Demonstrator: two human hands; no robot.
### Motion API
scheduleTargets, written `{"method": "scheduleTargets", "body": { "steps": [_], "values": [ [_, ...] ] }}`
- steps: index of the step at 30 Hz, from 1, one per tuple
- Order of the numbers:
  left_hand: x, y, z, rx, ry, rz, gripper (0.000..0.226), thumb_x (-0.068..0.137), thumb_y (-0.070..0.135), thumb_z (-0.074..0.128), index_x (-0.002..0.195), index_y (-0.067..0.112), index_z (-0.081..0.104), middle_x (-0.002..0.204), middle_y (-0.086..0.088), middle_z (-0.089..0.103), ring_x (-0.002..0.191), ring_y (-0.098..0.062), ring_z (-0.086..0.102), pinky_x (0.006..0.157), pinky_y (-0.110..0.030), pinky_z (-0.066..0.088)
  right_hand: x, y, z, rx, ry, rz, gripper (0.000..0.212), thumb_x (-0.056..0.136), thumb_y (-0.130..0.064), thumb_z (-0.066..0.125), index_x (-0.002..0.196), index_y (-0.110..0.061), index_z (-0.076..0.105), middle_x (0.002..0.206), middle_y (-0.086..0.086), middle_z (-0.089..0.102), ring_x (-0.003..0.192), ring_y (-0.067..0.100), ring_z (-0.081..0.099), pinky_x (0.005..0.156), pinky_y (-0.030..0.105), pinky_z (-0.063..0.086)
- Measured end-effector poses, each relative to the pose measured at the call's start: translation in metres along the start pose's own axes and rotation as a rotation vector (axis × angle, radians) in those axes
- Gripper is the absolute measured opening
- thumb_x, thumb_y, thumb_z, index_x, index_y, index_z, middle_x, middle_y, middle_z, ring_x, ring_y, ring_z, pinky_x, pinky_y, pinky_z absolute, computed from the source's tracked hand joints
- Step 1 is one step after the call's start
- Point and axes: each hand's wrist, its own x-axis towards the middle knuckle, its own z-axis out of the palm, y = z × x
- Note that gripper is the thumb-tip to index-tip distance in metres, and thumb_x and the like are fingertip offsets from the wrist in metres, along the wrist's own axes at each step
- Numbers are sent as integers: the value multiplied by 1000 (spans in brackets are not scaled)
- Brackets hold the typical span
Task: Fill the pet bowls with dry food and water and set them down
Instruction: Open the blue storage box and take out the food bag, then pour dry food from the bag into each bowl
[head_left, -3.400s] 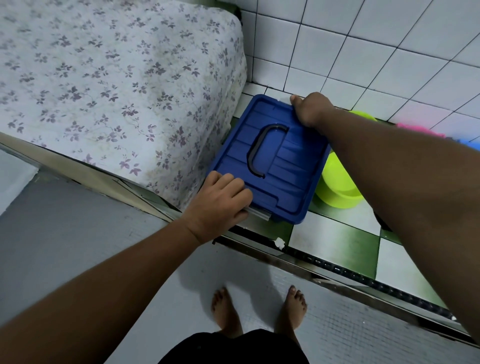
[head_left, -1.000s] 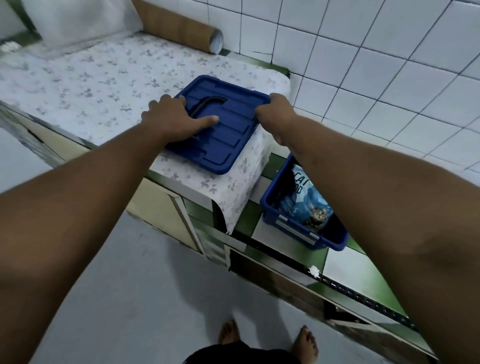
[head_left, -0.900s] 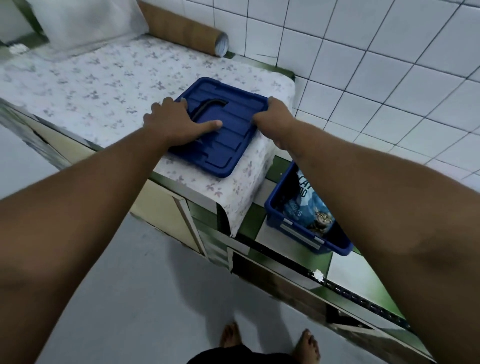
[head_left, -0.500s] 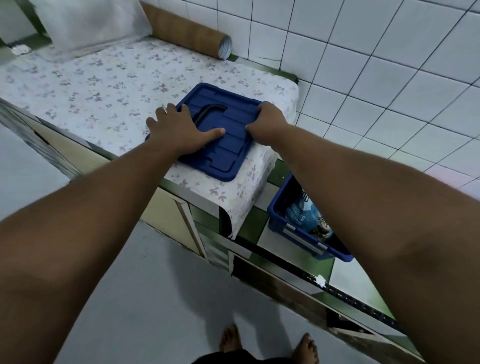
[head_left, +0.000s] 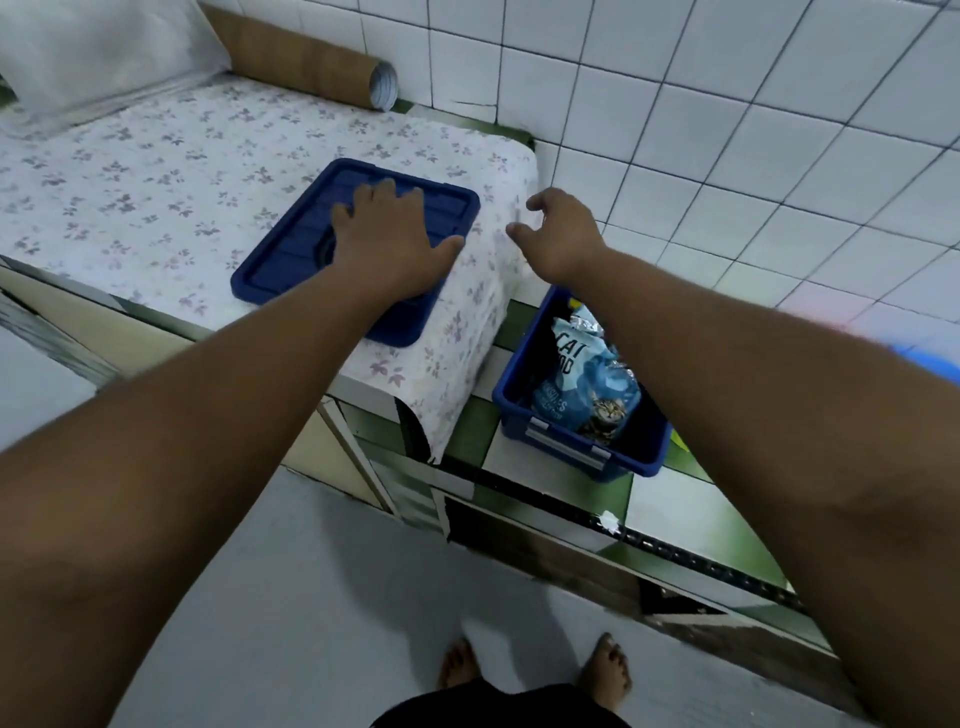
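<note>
1. Head view, hands: the left hand (head_left: 387, 234) lies flat on the blue lid (head_left: 291, 244), its fingers (head_left: 363, 196) straight and spread over the top. The right hand (head_left: 563, 236) hovers just right of the lid without touching it, fingers loosely curled and apart, holding nothing.
2. Lid: it rests flat on the flowered cloth of the table (head_left: 156, 182), near the table's right end, with one corner close to the front edge.
3. Food: the cat food bag (head_left: 587, 384) stands inside the open blue bin (head_left: 519, 415). The bin sits on a green-and-white tiled ledge (head_left: 670, 512) below the table's right end, under the right forearm.
4. Surroundings: a cardboard tube (head_left: 311, 67) lies along the white-tiled wall (head_left: 727, 130) at the back of the table. Bare feet (head_left: 605, 670) stand on the grey floor (head_left: 311, 597).
</note>
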Motion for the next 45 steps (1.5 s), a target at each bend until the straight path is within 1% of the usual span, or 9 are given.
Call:
{"method": "scheduleTargets", "body": {
  "steps": [5, 10, 18, 25, 28, 31, 37, 42, 45],
  "values": [
    [-18, 62, 19, -247, 14, 264, 63, 96, 52, 59, 147, 16, 50, 148, -13, 51, 137, -31, 44, 111, -47, 40, -23, 48, -33, -91, 35, 92, 41, 93, -32, 65, 126, -9, 59, 126, 9, 60, 113, 22, 58, 86, 21, 39],
    [-36, 105, 49, -370, -177, 284, 33, 94, 41, 67, 111, 13, 69, 116, -11, 70, 108, -27, 65, 95, -41, 53, -52, 95, -54, -169, 23, 233, 25, 87, -24, 68, 108, -10, 69, 107, 9, 69, 103, 26, 63, 80, 24, 43],
    [-49, 134, 93, -398, -316, 166, 27, 97, 30, 65, 77, 21, 49, 90, -5, 59, 82, -23, 57, 79, -41, 52, -86, 136, -45, -394, -141, 274, 23, 84, -14, 68, 104, -2, 69, 106, 15, 70, 100, 33, 64, 83, 34, 54],
    [-50, 144, 124, -729, -448, -113, 22, 99, 26, 65, 93, 4, 63, 92, -12, 67, 78, -25, 58, 64, -33, 44, -91, 145, -23, -657, -262, 107, 34, 87, -9, 65, 121, -5, 61, 129, 20, 45, 120, 39, 49, 96, 46, 50],
    [-54, 145, 130, -740, -519, -125, 25, 95, 28, 72, 84, 13, 55, 90, -4, 63, 78, -20, 58, 78, -34, 48, -93, 150, -21, -755, -277, 49, 44, 88, -12, 67, 130, -4, 55, 135, 20, 40, 127, 37, 39, 98, 48, 48],
    [-52, 143, 134, -768, -570, -121, 28, 90, 27, 79, 103, 9, 62, 105, -7, 68, 97, -26, 65, 96, -41, 54, -93, 151, -21, -795, -263, 30, 45, 88, -9, 66, 131, -4, 54, 135, 18, 41, 128, 36, 39, 97, 45, 47],
    [-48, 141, 135, -833, -592, -156, 21, 87, 17, 82, 98, 13, 65, 112, -10, 72, 105, -29, 68, 100, -45, 54, -90, 149, -27, -815, -271, 10, 36, 93, -4, 54, 129, 0, 56, 134, 20, 41, 126, 36, 40, 100, 48, 47],
    [-45, 136, 138, -875, -626, -147, 54, 78, 18, 90, 122, 9, 60, 115, -3, 70, 106, -23, 65, 99, -40, 53, -94, 152, -42, -788, -284, -35, 32, 93, -6, 52, 125, -8, 57, 132, 20, 41, 121, 38, 40, 100, 43, 39],
    [-35, 131, 151, -917, -735, -104, 92, 48, 25, 104, 129, 15, 62, 117, 1, 75, 111, -19, 69, 106, -43, 51, -96, 155, -48, -673, -267, -45, 30, 89, -7, 58, 118, -15, 59, 124, 19, 46, 115, 37, 44, 94, 38, 38]
  ]
}}
